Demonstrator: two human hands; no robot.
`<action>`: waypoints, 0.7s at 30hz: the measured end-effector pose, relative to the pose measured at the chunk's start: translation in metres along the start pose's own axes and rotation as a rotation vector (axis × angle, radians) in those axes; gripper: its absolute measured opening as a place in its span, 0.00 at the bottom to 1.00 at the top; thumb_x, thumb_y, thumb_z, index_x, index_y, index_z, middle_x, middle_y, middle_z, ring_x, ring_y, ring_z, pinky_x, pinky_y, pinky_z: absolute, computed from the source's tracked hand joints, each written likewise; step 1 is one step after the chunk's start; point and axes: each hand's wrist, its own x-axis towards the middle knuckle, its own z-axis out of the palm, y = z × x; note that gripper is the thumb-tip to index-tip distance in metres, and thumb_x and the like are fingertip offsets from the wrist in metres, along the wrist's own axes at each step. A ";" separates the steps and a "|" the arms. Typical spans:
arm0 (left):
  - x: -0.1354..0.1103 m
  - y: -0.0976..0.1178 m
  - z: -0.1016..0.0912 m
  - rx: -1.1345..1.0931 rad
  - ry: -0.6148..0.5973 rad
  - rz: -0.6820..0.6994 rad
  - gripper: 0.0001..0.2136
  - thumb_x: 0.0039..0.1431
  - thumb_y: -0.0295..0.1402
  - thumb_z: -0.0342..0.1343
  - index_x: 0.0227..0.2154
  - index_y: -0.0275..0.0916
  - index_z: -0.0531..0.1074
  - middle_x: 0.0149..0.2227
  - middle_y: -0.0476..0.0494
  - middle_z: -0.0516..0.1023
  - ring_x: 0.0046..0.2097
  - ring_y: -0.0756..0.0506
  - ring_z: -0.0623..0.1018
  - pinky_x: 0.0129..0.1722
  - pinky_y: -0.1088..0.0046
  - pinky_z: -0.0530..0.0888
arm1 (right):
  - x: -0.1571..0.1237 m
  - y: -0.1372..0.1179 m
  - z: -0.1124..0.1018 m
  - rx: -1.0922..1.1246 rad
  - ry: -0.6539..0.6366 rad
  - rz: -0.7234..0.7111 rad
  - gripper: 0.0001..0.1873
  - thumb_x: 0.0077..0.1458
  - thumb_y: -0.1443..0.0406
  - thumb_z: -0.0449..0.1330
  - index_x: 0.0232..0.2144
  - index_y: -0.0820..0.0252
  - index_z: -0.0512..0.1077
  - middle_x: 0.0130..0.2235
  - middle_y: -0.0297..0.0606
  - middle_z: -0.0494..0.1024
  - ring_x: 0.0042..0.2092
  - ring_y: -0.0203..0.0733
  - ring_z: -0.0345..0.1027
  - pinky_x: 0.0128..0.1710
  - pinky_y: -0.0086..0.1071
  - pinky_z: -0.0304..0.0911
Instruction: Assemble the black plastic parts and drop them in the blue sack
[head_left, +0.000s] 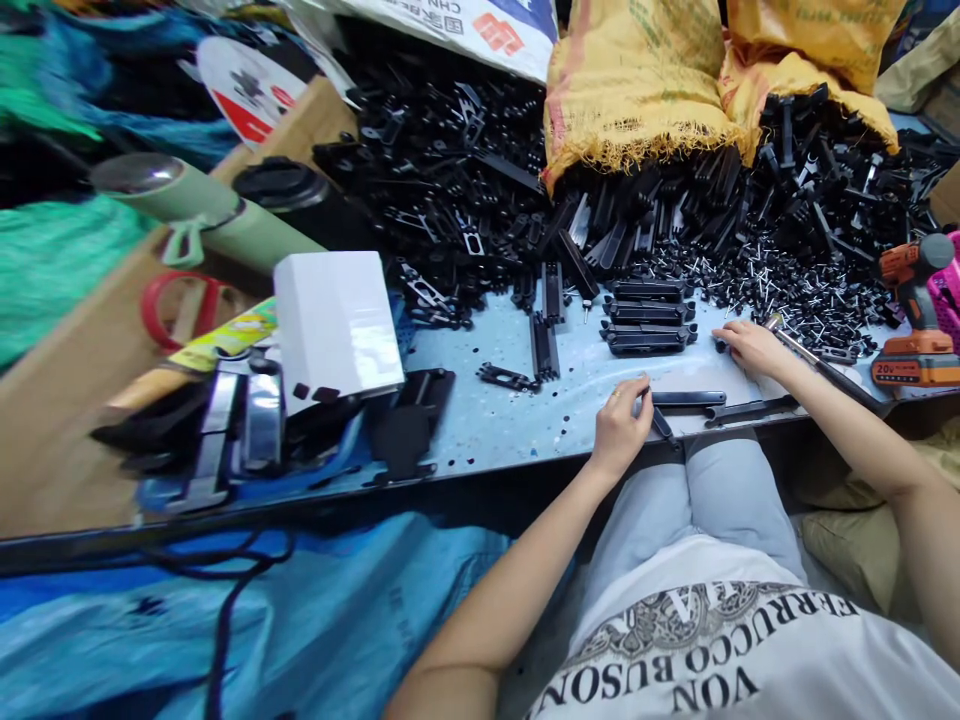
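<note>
At the bench's front edge, my left hand [621,430] is closed in a pinch around the end of a narrow black plastic part [663,426], which slants down from the fingers. A longer black bar [694,398] lies just right of that hand, and another flat black piece [750,410] rests along the edge. Farther right, my right hand [752,348] reaches over the blue surface, fingertips bent down on a small black piece [721,346]. Beyond my hands sits a neat stack of black assembled parts [649,318]. Small screws with black fittings [795,290] are heaped past my right hand.
An orange cordless drill [916,320] stands at the right. Loose black parts [450,180] pile up at the back below yellow woven sacks [637,90]. A white box [337,320], a green bottle [210,215] and red-handled scissors [180,310] crowd the left.
</note>
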 end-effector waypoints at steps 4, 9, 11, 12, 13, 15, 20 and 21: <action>-0.006 0.001 -0.002 -0.021 -0.043 0.029 0.09 0.61 0.30 0.47 0.40 0.38 0.71 0.40 0.42 0.77 0.44 0.47 0.77 0.46 0.66 0.76 | 0.005 -0.002 0.003 0.104 -0.016 -0.123 0.19 0.57 0.72 0.50 0.50 0.63 0.68 0.45 0.45 0.72 0.46 0.42 0.64 0.46 0.32 0.58; -0.008 -0.006 0.001 -0.031 0.018 -0.062 0.10 0.62 0.33 0.47 0.43 0.37 0.70 0.42 0.40 0.77 0.43 0.46 0.78 0.44 0.66 0.77 | -0.007 -0.013 0.001 0.434 0.167 0.007 0.15 0.55 0.69 0.53 0.46 0.63 0.69 0.42 0.43 0.74 0.37 0.37 0.69 0.42 0.31 0.63; -0.010 -0.011 0.004 0.060 -0.026 0.033 0.10 0.62 0.32 0.47 0.43 0.38 0.71 0.44 0.39 0.77 0.48 0.44 0.76 0.50 0.61 0.74 | -0.019 -0.022 0.001 0.622 0.257 0.085 0.15 0.56 0.64 0.54 0.45 0.62 0.68 0.39 0.40 0.76 0.34 0.36 0.70 0.39 0.31 0.65; -0.011 -0.014 0.005 0.101 -0.050 0.082 0.11 0.62 0.32 0.47 0.43 0.38 0.71 0.45 0.38 0.77 0.49 0.44 0.76 0.51 0.60 0.73 | -0.025 -0.027 0.001 0.701 0.278 0.116 0.15 0.56 0.61 0.54 0.44 0.61 0.69 0.36 0.39 0.76 0.32 0.36 0.70 0.37 0.31 0.66; -0.013 -0.017 0.006 0.129 -0.073 0.126 0.11 0.62 0.31 0.47 0.43 0.38 0.71 0.45 0.38 0.77 0.49 0.43 0.76 0.52 0.59 0.73 | -0.032 -0.032 0.002 0.758 0.289 0.138 0.15 0.56 0.58 0.55 0.43 0.61 0.69 0.34 0.38 0.77 0.31 0.36 0.70 0.35 0.30 0.67; -0.014 -0.022 0.007 0.154 -0.094 0.198 0.12 0.62 0.29 0.46 0.44 0.37 0.71 0.45 0.37 0.77 0.49 0.43 0.76 0.51 0.61 0.73 | -0.043 -0.041 0.006 0.804 0.294 0.148 0.17 0.55 0.55 0.55 0.41 0.60 0.70 0.33 0.37 0.77 0.30 0.36 0.71 0.34 0.30 0.68; -0.013 -0.029 0.006 0.181 -0.122 0.264 0.13 0.63 0.28 0.44 0.46 0.38 0.70 0.45 0.37 0.77 0.48 0.44 0.77 0.49 0.63 0.74 | -0.059 -0.054 0.021 0.675 0.398 0.071 0.16 0.59 0.56 0.53 0.41 0.60 0.71 0.39 0.42 0.78 0.37 0.38 0.73 0.39 0.32 0.70; -0.012 -0.029 0.005 0.193 -0.129 0.264 0.13 0.63 0.28 0.44 0.47 0.38 0.70 0.45 0.37 0.77 0.47 0.44 0.77 0.48 0.63 0.74 | -0.060 -0.056 0.023 0.630 0.410 0.045 0.15 0.60 0.57 0.52 0.42 0.60 0.71 0.41 0.43 0.78 0.40 0.38 0.73 0.41 0.32 0.70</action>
